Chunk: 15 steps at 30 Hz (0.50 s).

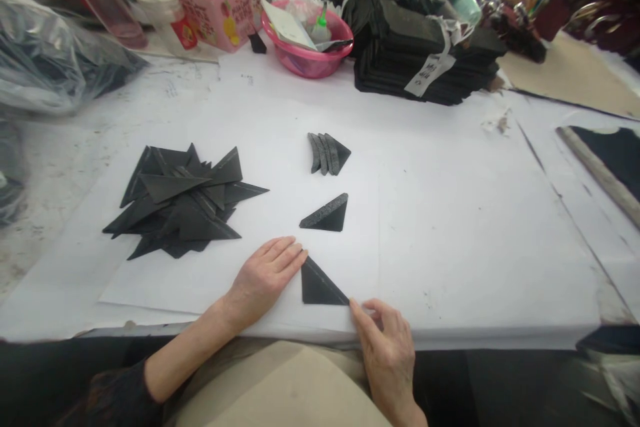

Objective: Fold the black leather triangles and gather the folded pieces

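Note:
A black triangular piece [320, 285] lies on the white paper near the table's front edge, with a line along its slanted side. Stretched flat, the fingers of my left hand [267, 273] rest at its upper corner. My right hand [387, 333] pinches its lower right corner between thumb and fingers. Just beyond lies another black triangle [330, 217] with a grey, rough-looking folded strip along one side. Farther up is a small overlapping row of similar folded pieces [327, 155]. To the left sits a loose pile of black triangles [185, 203].
At the back stand a pink box [215, 7], a pink bowl [307, 67] holding a green-capped bottle [321, 30], and a tied stack of black pieces [425, 47]. Clear plastic bags [60, 60] lie at the left. A dark panel [613, 163] lies at the right edge.

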Motion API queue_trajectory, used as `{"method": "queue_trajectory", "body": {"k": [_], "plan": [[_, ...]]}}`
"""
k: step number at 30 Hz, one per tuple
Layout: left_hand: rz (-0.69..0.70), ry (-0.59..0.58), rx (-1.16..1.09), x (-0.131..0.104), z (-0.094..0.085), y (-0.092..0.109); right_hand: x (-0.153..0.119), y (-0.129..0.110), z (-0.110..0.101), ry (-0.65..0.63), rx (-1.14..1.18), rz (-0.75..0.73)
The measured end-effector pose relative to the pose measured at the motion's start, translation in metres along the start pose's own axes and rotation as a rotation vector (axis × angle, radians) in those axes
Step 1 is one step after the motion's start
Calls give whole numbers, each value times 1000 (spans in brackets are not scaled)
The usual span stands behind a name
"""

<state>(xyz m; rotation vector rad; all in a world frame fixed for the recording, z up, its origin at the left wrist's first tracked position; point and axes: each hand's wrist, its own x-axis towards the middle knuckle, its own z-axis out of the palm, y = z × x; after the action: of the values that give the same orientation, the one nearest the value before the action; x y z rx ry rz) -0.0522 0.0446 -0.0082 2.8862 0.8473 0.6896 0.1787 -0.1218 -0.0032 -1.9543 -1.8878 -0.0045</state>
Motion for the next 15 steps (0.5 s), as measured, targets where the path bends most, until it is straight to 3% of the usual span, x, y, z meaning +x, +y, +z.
{"method": "queue_trajectory", "body": {"k": [5, 9, 15], "plan": [[-22, 15, -51, -2, 2, 0, 21, -16, 5, 43, 64, 82], [-117, 43, -102, -2, 2, 1, 37, -31, 13, 19, 55, 146], [-276, 76, -244, -3, 1, -1, 37, -25, 23, 10, 149, 197]]}}
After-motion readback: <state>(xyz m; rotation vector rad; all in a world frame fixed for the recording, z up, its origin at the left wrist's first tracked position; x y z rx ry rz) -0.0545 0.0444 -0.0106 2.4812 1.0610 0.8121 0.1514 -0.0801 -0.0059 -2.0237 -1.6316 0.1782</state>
